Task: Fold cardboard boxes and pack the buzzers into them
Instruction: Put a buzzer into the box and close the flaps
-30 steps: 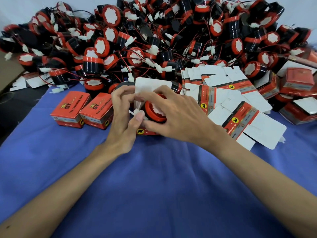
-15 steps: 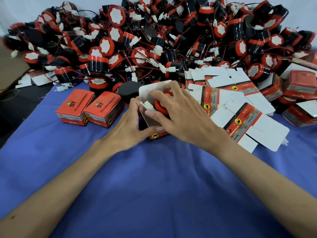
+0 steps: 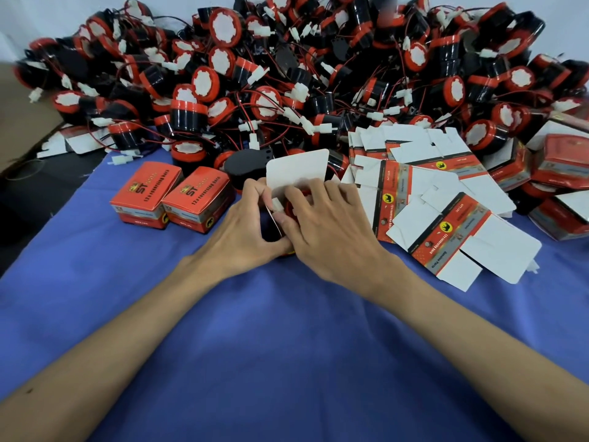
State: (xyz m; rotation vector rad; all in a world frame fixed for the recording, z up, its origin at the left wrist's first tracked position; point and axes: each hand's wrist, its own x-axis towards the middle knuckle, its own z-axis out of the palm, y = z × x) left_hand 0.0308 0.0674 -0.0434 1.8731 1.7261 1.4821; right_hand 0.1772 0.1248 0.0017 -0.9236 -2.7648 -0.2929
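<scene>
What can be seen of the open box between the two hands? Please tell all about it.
The open box is thin cardboard, white inside; its rounded lid flap stands upright. It sits on the blue cloth. The left hand grips its left side, and the right hand holds a red buzzer in its mouth, a white connector beside it.

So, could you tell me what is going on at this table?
A person is packing on the blue cloth. The left hand holds an open cardboard box while the right hand grips a buzzer, fitting it and its white connector inside. Two closed boxes sit left; flat blanks lie right.
</scene>
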